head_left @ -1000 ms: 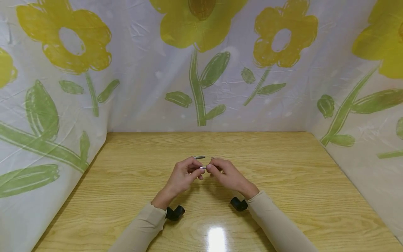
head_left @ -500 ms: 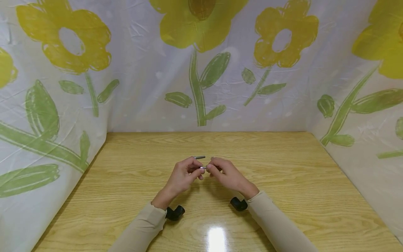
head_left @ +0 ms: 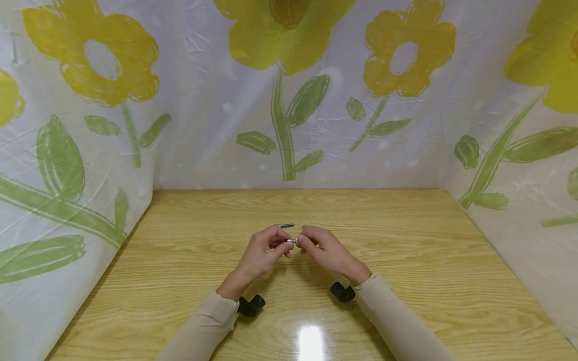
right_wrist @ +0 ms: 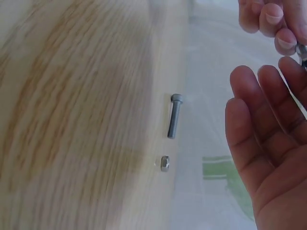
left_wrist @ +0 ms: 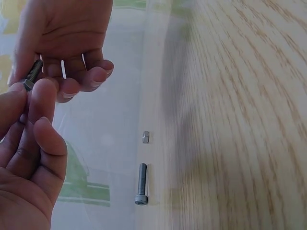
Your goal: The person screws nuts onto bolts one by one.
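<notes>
My left hand [head_left: 264,250] pinches a small metal bolt [left_wrist: 34,71] between thumb and forefinger; its head is hidden in the fingers. A hex nut [left_wrist: 28,85] sits around the bolt's threaded shank, whose dark end points into my right palm. My right hand [head_left: 328,249] meets it from the other side, thumb and forefinger pinching at the nut, its other fingers loosely bent. Both hands are raised over the table, fingertips nearly together. On the table beyond them lie a second bolt [right_wrist: 175,117], with a round socket head, and a loose hex nut [right_wrist: 165,164].
The wood-grain table [head_left: 397,220] spreads around the hands. A white sheet [head_left: 203,145] printed with yellow flowers hangs at the back and along both sides. Black curved pieces show by the left wrist [head_left: 251,306] and the right wrist [head_left: 343,292].
The hands stay in place. Between the fingertips, a bright metal edge now shows nearer the right fingers, where the dark shank showed before. The loose bolt and nut have not moved.
</notes>
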Demonstrator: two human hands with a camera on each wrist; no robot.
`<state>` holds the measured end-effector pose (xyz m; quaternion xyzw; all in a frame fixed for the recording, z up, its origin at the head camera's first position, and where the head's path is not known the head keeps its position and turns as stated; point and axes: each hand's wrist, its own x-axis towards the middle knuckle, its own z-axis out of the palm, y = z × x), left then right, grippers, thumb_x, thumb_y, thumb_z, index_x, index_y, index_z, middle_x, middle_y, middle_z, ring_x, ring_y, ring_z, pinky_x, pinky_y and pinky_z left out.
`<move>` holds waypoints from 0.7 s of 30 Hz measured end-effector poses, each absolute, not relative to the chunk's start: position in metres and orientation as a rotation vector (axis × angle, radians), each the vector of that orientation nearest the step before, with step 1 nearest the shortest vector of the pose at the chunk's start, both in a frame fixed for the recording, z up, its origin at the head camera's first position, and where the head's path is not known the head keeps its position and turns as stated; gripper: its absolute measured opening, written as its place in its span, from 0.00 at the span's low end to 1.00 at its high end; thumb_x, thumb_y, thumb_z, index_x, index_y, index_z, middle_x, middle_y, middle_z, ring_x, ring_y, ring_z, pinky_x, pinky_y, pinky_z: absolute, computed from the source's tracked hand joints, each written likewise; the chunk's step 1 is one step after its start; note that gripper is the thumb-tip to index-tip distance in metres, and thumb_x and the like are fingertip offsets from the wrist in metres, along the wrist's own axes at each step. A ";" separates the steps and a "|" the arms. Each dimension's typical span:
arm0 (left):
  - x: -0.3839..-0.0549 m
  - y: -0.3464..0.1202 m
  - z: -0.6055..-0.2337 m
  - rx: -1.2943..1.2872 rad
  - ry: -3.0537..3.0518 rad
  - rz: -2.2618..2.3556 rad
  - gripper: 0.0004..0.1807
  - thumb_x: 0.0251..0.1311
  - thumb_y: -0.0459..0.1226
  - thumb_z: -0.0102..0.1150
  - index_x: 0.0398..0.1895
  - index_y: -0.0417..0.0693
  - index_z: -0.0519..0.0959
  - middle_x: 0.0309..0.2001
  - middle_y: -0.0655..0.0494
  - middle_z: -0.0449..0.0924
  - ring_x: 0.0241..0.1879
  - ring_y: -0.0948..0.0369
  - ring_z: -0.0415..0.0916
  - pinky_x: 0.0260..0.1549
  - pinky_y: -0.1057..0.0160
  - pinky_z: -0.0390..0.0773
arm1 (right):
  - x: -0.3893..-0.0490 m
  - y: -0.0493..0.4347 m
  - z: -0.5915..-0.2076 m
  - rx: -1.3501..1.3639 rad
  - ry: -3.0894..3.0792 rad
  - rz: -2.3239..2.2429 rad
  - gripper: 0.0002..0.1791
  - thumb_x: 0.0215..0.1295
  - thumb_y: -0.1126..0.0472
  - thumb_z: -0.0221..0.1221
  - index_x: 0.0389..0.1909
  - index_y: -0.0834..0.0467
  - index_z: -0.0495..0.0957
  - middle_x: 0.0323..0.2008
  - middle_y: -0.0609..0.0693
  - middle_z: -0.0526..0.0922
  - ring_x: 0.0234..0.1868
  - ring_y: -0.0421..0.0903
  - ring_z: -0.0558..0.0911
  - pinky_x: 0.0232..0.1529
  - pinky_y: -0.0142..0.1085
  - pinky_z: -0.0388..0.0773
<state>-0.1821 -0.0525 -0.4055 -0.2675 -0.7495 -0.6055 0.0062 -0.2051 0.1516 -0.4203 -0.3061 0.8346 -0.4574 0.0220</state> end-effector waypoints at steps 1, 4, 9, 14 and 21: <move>-0.182 -0.053 -0.405 -0.836 -2.345 -1.894 0.03 0.61 0.25 0.57 0.37 0.33 0.76 0.34 0.43 0.84 0.26 0.51 0.81 0.26 0.60 0.79 | -0.205 0.151 -0.420 -0.935 2.586 -1.418 0.11 0.75 0.56 0.48 0.36 0.52 0.78 0.34 0.48 0.78 0.35 0.54 0.79 0.35 0.41 0.75; -0.182 -0.053 -0.406 -0.827 -2.345 -1.899 0.03 0.61 0.24 0.57 0.37 0.33 0.76 0.33 0.44 0.83 0.27 0.46 0.81 0.24 0.60 0.78 | -0.202 0.150 -0.416 -0.889 2.582 -1.440 0.06 0.72 0.61 0.53 0.43 0.58 0.76 0.38 0.47 0.79 0.37 0.51 0.79 0.39 0.44 0.76; -0.182 -0.052 -0.405 -0.833 -2.333 -1.907 0.03 0.61 0.24 0.57 0.37 0.34 0.76 0.32 0.43 0.83 0.28 0.39 0.79 0.24 0.63 0.77 | -0.205 0.152 -0.422 -0.941 2.579 -1.445 0.08 0.69 0.61 0.57 0.47 0.54 0.75 0.41 0.45 0.79 0.38 0.43 0.78 0.40 0.42 0.76; -0.181 -0.052 -0.403 -0.837 -2.340 -1.899 0.02 0.61 0.25 0.57 0.37 0.34 0.76 0.33 0.43 0.84 0.28 0.40 0.80 0.25 0.59 0.78 | -0.209 0.155 -0.425 -0.980 2.574 -1.412 0.09 0.74 0.52 0.49 0.38 0.47 0.78 0.35 0.49 0.79 0.35 0.50 0.79 0.35 0.43 0.75; -0.182 -0.053 -0.405 -0.822 -2.354 -1.901 0.03 0.61 0.24 0.57 0.37 0.33 0.76 0.32 0.43 0.83 0.28 0.42 0.80 0.24 0.63 0.77 | -0.208 0.154 -0.425 -0.927 2.575 -1.446 0.07 0.69 0.57 0.58 0.46 0.51 0.76 0.40 0.43 0.79 0.38 0.44 0.79 0.40 0.42 0.76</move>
